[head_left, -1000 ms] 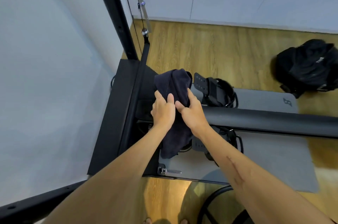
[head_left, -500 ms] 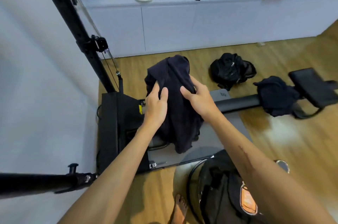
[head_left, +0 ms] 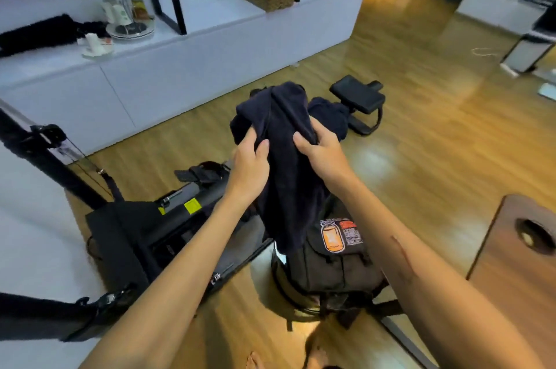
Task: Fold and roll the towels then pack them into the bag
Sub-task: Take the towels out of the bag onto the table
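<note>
A dark navy towel (head_left: 282,176) hangs bunched in mid-air in front of me. My left hand (head_left: 251,162) pinches its left side, and my right hand (head_left: 319,147) grips its right side. Its lower end dangles over a black backpack (head_left: 334,260) with an orange patch, which stands on a round stool just below. Behind the held towel, a second dark towel (head_left: 328,116) lies draped over the rowing machine's rail.
The black rowing machine (head_left: 168,218) lies to the left, its seat (head_left: 358,96) farther back. A white low cabinet (head_left: 180,67) with cups and wicker baskets runs along the back. A wooden table (head_left: 517,263) is at right. My bare feet show below.
I have lifted the towel off the machine and turned right. The backpack on the stool has come under the towel, and the view now takes in the cabinet and the open floor.
</note>
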